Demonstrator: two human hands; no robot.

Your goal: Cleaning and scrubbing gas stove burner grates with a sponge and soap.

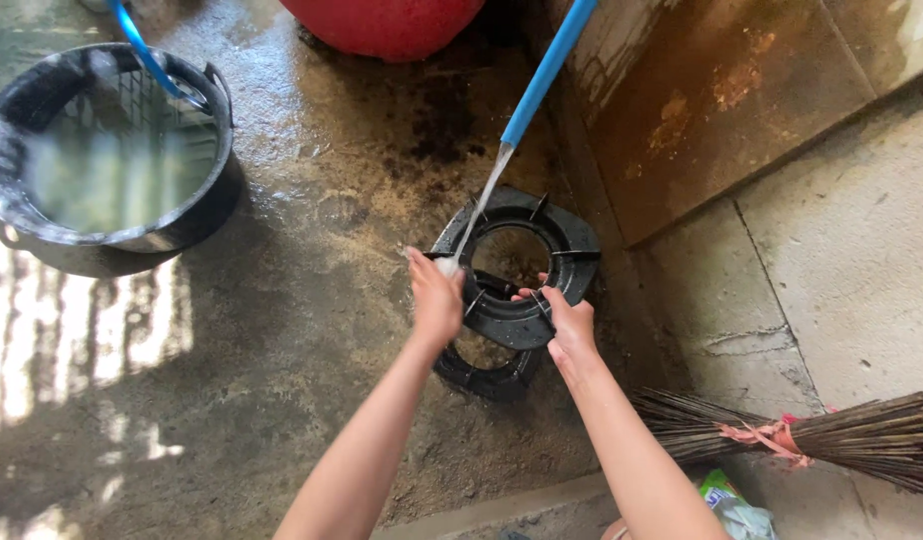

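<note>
Rinsing is the step in hand, by the look of it: the left hand (pixel 437 300) is closed on the near left edge of a black stove pan support (pixel 517 270), the right hand (pixel 570 325) clamped on its near right edge, tilting it above a second black support (pixel 487 372) lying on the wet concrete floor (pixel 282 320). Water streams from a blue hose (pixel 547 70) at the far side onto the left hand's edge. A next move would probably call for turning the support under the stream. Far left stands a black bucket (pixel 112 255) of water; far off, a red container (pixel 387 25); near right, a twig broom (pixel 842 440).
</note>
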